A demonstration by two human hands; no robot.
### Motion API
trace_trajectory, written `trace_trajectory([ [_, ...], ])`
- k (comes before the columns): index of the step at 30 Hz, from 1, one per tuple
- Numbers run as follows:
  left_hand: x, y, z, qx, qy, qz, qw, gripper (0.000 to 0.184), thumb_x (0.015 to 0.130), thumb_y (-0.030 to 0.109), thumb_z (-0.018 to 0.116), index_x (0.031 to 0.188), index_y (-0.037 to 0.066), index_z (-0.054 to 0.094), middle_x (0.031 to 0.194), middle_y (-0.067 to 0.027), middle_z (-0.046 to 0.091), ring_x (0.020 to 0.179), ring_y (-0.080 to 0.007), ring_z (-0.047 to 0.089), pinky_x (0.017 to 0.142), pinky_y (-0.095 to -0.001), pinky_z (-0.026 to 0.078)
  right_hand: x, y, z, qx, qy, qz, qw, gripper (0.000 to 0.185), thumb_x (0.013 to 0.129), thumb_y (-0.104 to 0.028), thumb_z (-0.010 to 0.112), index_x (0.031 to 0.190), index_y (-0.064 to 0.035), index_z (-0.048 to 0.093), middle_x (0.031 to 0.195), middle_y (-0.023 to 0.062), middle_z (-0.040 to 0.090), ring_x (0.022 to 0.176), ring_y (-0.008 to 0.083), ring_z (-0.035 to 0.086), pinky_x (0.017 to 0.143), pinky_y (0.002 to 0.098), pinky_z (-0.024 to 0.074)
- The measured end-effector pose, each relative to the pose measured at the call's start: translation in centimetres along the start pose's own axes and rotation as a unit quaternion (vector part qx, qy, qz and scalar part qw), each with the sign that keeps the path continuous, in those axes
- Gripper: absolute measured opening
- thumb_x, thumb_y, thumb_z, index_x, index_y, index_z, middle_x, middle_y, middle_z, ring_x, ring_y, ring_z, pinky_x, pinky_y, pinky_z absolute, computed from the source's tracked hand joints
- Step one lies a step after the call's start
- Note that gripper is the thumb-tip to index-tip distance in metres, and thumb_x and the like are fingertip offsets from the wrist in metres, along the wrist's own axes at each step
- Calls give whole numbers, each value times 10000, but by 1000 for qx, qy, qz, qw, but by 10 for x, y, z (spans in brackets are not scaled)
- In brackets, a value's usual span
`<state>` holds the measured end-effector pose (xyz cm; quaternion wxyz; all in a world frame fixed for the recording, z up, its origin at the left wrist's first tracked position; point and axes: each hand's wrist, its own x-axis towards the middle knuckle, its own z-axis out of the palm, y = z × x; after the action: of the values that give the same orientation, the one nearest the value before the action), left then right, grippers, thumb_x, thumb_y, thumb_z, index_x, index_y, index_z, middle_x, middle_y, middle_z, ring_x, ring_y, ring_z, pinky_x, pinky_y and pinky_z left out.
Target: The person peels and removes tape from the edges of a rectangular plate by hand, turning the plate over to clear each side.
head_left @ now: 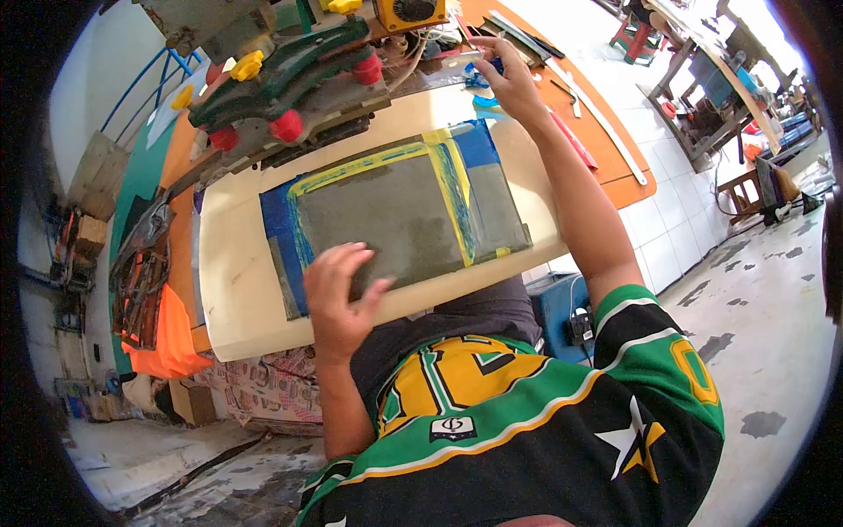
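Jersey cloth (492,395) filled the lower frame, and just beyond it the curved near edge of the cream board (237,325) sat over the lap; a knee lifting under that edge might have jolted everything on it. Left of centre, the left hand (338,303) was released, fingers loosely spread above the lower part of the grey panel (386,211); whether its fingertips touched could not be told. That panel lay flat mid-frame on the board, bordered with blue and yellow strips. If those borders were wet or loosely stuck, a dragging fingertip could have smeared or lifted them, and a sideways push could have skewed the panel, as no hand visibly pinned it. Beyond its far edge, at upper left, the dark green metal bracket (307,75) with red feet (285,126) stood close; if it dropped or swung, it could have nicked the panel or pinched fingers. At upper right, the right hand (514,83) was loosely curled beside a crumpled blue item (479,77); whether it gripped anything could not be told. Its forearm reached past a red strip (571,140) and a long ruler (612,132) on the orange tabletop (615,189), where a careless elbow might have knocked either askew.
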<state>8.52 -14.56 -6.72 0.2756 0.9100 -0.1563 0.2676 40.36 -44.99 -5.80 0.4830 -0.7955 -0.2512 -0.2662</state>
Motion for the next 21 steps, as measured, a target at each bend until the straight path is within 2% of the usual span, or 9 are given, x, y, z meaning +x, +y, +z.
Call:
trace_trajectory([
  [1, 0, 6, 3, -1, -2, 0, 1000, 353, 892, 211, 781, 1209, 96, 678, 1271, -94, 678, 1222, -291, 613, 1063, -457, 436, 0, 1, -1, -1, 0, 2, 1000, 301, 967, -169, 690, 1253, -79, 668, 1043, 90, 629, 990, 217, 619, 890, 366, 482],
  [3, 1, 15, 9, 51, -120, 45, 990, 559, 852, 353, 792, 1339, 133, 625, 1461, -75, 582, 1410, -295, 493, 1205, -544, 280, 0, 2, -2, -66, 30, -20, 997, 231, 945, -246, 736, 1092, -67, 745, 999, 119, 662, 974, 230, 633, 875, 371, 492],
  [4, 2, 15, 12, 50, -120, 45, 990, 559, 852, 353, 792, 1339, 133, 625, 1461, -75, 582, 1410, -295, 493, 1205, -544, 280, 1, 1, -2, -56, 60, -5, 997, 254, 909, -312, 780, 976, -66, 783, 956, 128, 683, 944, 249, 649, 861, 383, 502],
  [6, 5, 13, 18, 80, -131, 22, 988, 650, 820, 405, 793, 1388, 152, 605, 1541, -58, 514, 1459, -266, 448, 1226, -585, 234, 2, 0, -4, -62, 74, 2, 995, 267, 901, -325, 787, 977, -69, 788, 943, 121, 684, 921, 257, 656, 850, 389, 506],
  [9, 13, 13, 15, 102, -129, 42, 986, 651, 813, 411, 790, 1381, 147, 617, 1540, -55, 527, 1449, -267, 460, 1228, -586, 244, 3, 1, -4, -78, 99, 3, 992, 335, 898, -389, 782, 1003, -72, 804, 978, 127, 727, 901, 278, 692, 848, 387, 523],
  [12, 12, 9, 16, 120, -112, 85, 983, 591, 833, 398, 781, 1347, 138, 650, 1482, -54, 595, 1398, -265, 525, 1217, -579, 268, 2, 0, -2, -16, 62, 33, 997, 385, 946, -433, 745, 1126, -97, 797, 1017, 112, 750, 934, 214, 689, 873, 334, 526],
  [14, 11, 8, 17, 115, -86, 93, 985, 550, 845, 390, 776, 1319, 132, 672, 1424, -55, 638, 1354, -264, 567, 1208, -569, 286, 0, -2, -2, -109, 76, -38, 990, 425, 956, -454, 724, 1156, -84, 787, 1013, 123, 774, 937, 209, 701, 864, 336, 536],
  [17, 19, 8, 13, 106, -56, 98, 988, 483, 863, 375, 768, 1270, 123, 705, 1332, -56, 701, 1276, -261, 632, 1180, -534, 336, -1, -15, -2, -82, 77, 2, 994, 358, 955, -380, 711, 1051, -45, 791, 960, 154, 778, 940, 253, 738, 876, 382, 554],
  [21, 33, 6, 6, 61, -72, 90, 991, 441, 868, 350, 770, 1238, 115, 723, 1283, -71, 724, 1229, -256, 662, 1119, -468, 423, -1, -13, -2, -72, 61, 33, 995, 324, 951, -336, 720, 1040, -31, 786, 943, 160, 775, 909, 246, 742, 842, 372, 561],
])
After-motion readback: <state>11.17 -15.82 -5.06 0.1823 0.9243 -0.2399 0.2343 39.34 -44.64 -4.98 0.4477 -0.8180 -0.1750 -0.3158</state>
